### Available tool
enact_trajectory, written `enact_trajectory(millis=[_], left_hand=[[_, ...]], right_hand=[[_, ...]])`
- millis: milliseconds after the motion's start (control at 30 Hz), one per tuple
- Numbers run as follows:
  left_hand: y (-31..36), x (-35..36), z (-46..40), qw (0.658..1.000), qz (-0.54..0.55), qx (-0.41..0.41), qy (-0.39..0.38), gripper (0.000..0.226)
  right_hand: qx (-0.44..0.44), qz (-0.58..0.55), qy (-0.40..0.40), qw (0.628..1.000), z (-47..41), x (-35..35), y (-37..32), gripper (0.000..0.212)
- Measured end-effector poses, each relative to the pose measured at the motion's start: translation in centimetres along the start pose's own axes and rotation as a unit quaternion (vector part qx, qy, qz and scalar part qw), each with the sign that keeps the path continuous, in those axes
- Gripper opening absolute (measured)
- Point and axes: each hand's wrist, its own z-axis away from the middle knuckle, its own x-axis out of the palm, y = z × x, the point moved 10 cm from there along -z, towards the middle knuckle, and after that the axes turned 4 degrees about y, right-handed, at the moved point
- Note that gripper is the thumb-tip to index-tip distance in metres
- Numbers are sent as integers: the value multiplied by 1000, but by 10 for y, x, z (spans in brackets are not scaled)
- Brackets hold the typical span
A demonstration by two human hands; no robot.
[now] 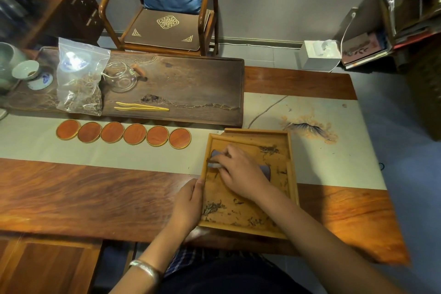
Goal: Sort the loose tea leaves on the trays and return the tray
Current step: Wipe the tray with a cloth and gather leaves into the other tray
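A light wooden tray (293,174) lies at the table's near edge, stacked on a second tray whose far rim (253,130) peeks out behind it. Loose tea leaves (212,207) are scattered over its floor, with small heaps near the left rim, the far right corner (269,149) and the front. My left hand (188,203) grips the tray's left rim. My right hand (238,172) lies over the tray's middle, pinching a small pale card-like scraper (214,164) against the left side; a bluish-grey piece (266,170) shows from under the hand.
A dark wooden tea board (191,88) sits behind with a plastic bag of tea (80,79), a glass pot (121,77) and bamboo tweezers (142,106). Several round orange coasters (124,135) line the cloth runner. Cups stand far left; a chair and a tissue box stand beyond.
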Motion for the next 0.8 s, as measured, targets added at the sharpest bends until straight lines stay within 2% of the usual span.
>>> enact_trajectory(millis=[333,467,567,667,800], left_hand=[[-2,-2,1,999,29,-9,-15,40],[-2,0,-2,999,38,-13,-23,38],[-1,0,-4,999,41,-13,-20,37],[0,2,-5,999,48,-15,-21,38],[-6,0,-6,997,66,-32,-11,38]], right_hand=[[-72,-75,-69,992,46,14,-23,31],[-25,-119,-20,992,38,-7,-10,26],[-5,-94,8,996,23,-21,-1,27],[-35,-39,-15,998,15,-16,-12,32],[-59,-32,-31,997,22,-1,-28,32]])
